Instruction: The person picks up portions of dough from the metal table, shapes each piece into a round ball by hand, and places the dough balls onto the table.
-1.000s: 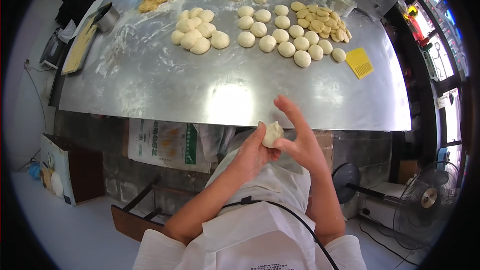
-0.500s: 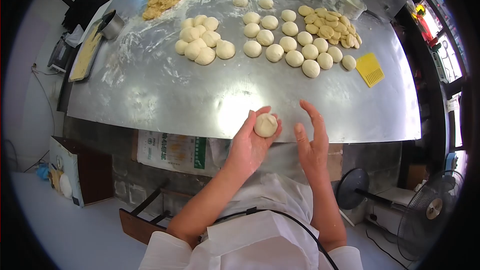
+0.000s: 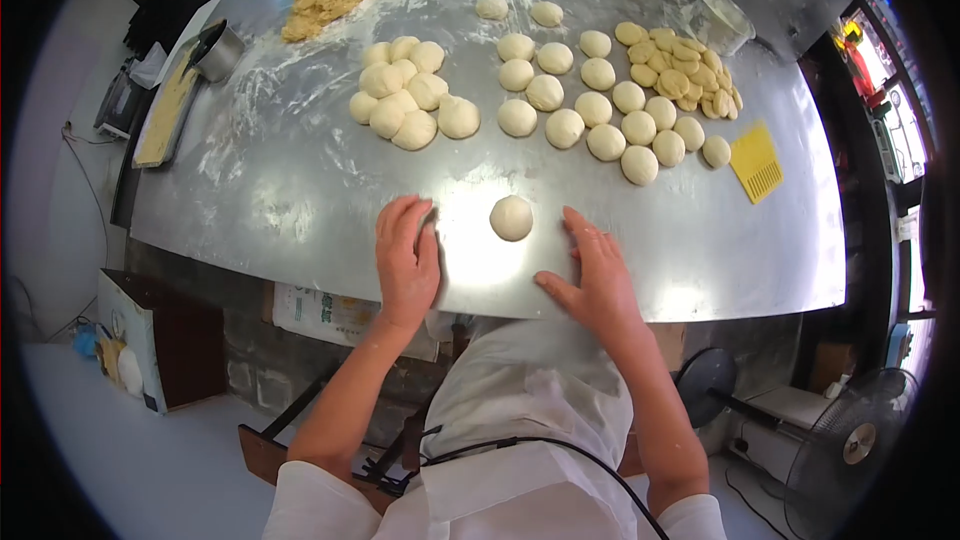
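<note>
A smooth round dough ball (image 3: 512, 218) lies by itself on the metal table (image 3: 300, 210), near the front edge. To its left is my left hand (image 3: 408, 258), open and empty, not touching the ball. On the other side my right hand (image 3: 595, 275) is open over the table's front part, thumb apart from the fingers, holding nothing. Farther back sit several round dough balls (image 3: 605, 141) in loose rows, and a cluster of dough pieces (image 3: 387, 115) is piled to their left.
Flattened pale pieces (image 3: 675, 82) lie in a heap at the back right, beside a yellow scraper (image 3: 757, 162) and a clear tub (image 3: 722, 22). A mound of brownish filling (image 3: 328, 2), a metal container (image 3: 217, 52) and a tray (image 3: 168, 115) are at the left.
The dough ball has gone from my left hand onto the table. My left hand has moved left and released it; my right hand has come down and slightly left, over the table edge.
</note>
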A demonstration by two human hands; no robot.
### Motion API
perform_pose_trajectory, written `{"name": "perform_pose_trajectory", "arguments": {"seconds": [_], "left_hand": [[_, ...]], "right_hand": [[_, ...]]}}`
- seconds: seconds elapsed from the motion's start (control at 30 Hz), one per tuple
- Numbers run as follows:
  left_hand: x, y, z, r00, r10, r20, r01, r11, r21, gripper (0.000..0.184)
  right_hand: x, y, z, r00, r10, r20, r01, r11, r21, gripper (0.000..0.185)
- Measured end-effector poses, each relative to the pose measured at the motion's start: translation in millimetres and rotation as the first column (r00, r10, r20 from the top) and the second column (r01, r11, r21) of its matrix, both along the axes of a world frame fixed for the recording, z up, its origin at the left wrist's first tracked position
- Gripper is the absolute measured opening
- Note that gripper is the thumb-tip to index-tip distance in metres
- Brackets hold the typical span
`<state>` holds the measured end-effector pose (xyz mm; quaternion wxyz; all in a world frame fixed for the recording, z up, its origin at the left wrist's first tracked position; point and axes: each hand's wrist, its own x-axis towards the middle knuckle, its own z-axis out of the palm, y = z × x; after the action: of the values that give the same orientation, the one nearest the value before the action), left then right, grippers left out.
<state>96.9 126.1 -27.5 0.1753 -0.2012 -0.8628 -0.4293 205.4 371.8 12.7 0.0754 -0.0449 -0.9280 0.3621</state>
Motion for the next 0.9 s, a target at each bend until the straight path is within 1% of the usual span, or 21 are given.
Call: {"name": "perform_pose_trajectory", "arguments": {"seconds": [0.03, 0.1, 0.13, 0.17, 0.27, 0.3, 0.4, 0.43, 0.47, 0.5, 0.57, 0.63, 0.67, 0.77, 0.87, 0.9], "left_hand": [[-2, -7, -1, 1.0, -0.018, -0.017, 0.017, 1.0, -0.023, 0.023], [-3, -17, -4, 0.997, -0.057, -0.051, 0.053, 0.996, -0.072, 0.019], [-1, -17, -3, 0.998, -0.048, -0.045, 0.044, 0.995, -0.091, 0.018], [-1, -14, 2, 0.998, -0.039, -0.042, 0.034, 0.994, -0.108, 0.017], [0, -10, 11, 0.999, -0.02, -0.025, 0.016, 0.988, -0.154, 0.017], [-1, -10, 12, 1.0, -0.01, -0.017, 0.007, 0.986, -0.168, 0.017], [-1, -11, 11, 1.0, 0.022, 0.001, -0.022, 0.99, -0.142, 0.015], [0, -11, 10, 0.999, 0.03, -0.011, -0.031, 0.989, -0.141, 0.014], [0, -10, 11, 0.999, 0.033, -0.005, -0.033, 0.989, -0.143, 0.014], [0, -10, 11, 0.999, 0.035, 0.0, -0.035, 0.989, -0.146, 0.015], [-1, -10, 10, 0.999, 0.042, -0.004, -0.042, 0.987, -0.154, 0.015], [-1, -10, 10, 0.999, 0.045, -0.012, -0.047, 0.986, -0.162, 0.015], [-1, -9, 11, 0.999, 0.046, -0.014, -0.048, 0.985, -0.164, 0.016], [-3, -9, 12, 0.999, 0.038, -0.023, -0.042, 0.987, -0.157, 0.015], [-2, -9, 9, 0.998, 0.047, -0.04, -0.052, 0.991, -0.126, 0.015], [-5, -10, 6, 0.998, 0.044, -0.044, -0.05, 0.991, -0.125, 0.015]], "right_hand": [[-13, -6, 0, 0.999, 0.038, -0.032, -0.037, 0.999, 0.029, 0.087], [-39, -18, 2, 0.99, 0.119, -0.077, -0.113, 0.99, 0.082, 0.089], [-53, -23, 2, 0.982, 0.161, -0.099, -0.149, 0.983, 0.111, 0.09], [-66, -27, -3, 0.978, 0.181, -0.104, -0.162, 0.972, 0.169, 0.079], [-92, -20, -13, 0.962, 0.27, -0.031, -0.27, 0.963, 0.027, 0.062], [-102, -18, -8, 0.969, 0.245, -0.036, -0.247, 0.968, -0.052, 0.049], [-142, -10, 25, 0.981, 0.191, 0.025, -0.177, 0.946, -0.272, 0.05], [-159, -11, 45, 0.987, 0.162, -0.017, -0.161, 0.957, -0.241, 0.048], [-178, -11, 55, 0.983, 0.147, -0.108, -0.167, 0.963, -0.21, 0.048], [-198, -10, 60, 0.97, 0.133, -0.201, -0.17, 0.969, -0.179, 0.048], [-248, -5, 55, 0.92, 0.151, -0.361, -0.183, 0.982, -0.056, 0.051], [-308, 6, 28, 0.885, 0.176, -0.43, -0.163, 0.984, 0.068, 0.052], [-323, 10, 15, 0.867, 0.188, -0.461, -0.144, 0.981, 0.13, 0.053], [-330, 17, -5, 0.876, 0.201, -0.438, -0.033, 0.932, 0.362, 0.048], [-285, 23, 16, 0.845, 0.162, -0.51, -0.092, 0.983, 0.16, 0.04], [-260, 26, 19, 0.877, 0.105, -0.469, -0.117, 0.993, 0.004, 0.037]]}}
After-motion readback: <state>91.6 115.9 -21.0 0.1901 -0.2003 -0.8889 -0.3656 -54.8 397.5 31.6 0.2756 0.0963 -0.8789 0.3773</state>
